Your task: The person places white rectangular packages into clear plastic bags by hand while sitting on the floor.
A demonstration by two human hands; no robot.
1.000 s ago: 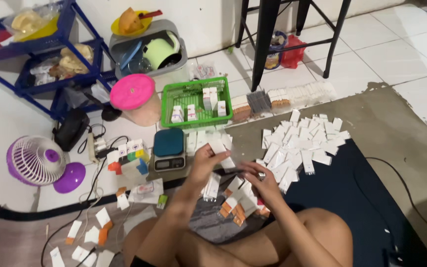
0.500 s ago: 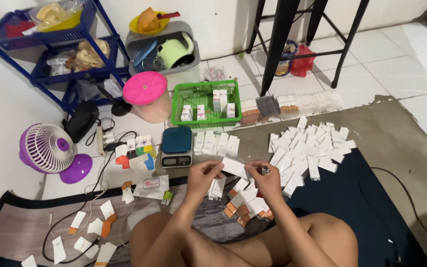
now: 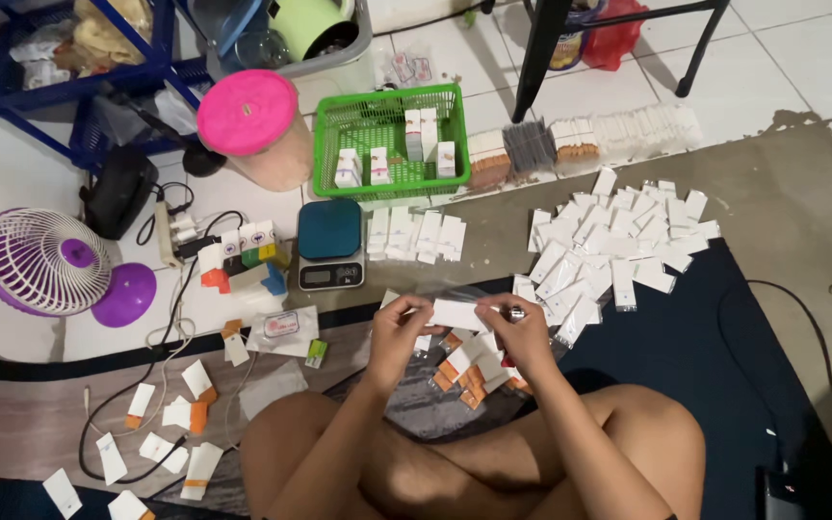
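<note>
A person sits cross-legged on the floor, both hands raised above the knees. The left hand (image 3: 399, 329) and the right hand (image 3: 517, 327) share one small white carton (image 3: 458, 314), held level between them; each grip is pinched on an end of it, thumb against fingertips, and a small silvery thing shows at the right fingertips (too small to tell what it is). The carton sits just above a scatter of white-and-orange cartons (image 3: 464, 368) lying on the mat in front of the shins.

To the right, a broad heap of flat white sachets (image 3: 618, 246) spreads across the floor, near the right hand but not touching it. Beyond the hands stands a small digital scale (image 3: 330, 244) with a dark blue top, and beside it a row of white cartons (image 3: 414, 234) laid side by side. Behind these sits a green plastic basket (image 3: 339, 183) holding a few upright cartons. A pink-lidded tub (image 3: 254, 123) stands left of the basket. Far left, a purple desk fan (image 3: 45, 265) rests on the tiles, with a white power strip (image 3: 168, 234) between it and the scale.
</note>
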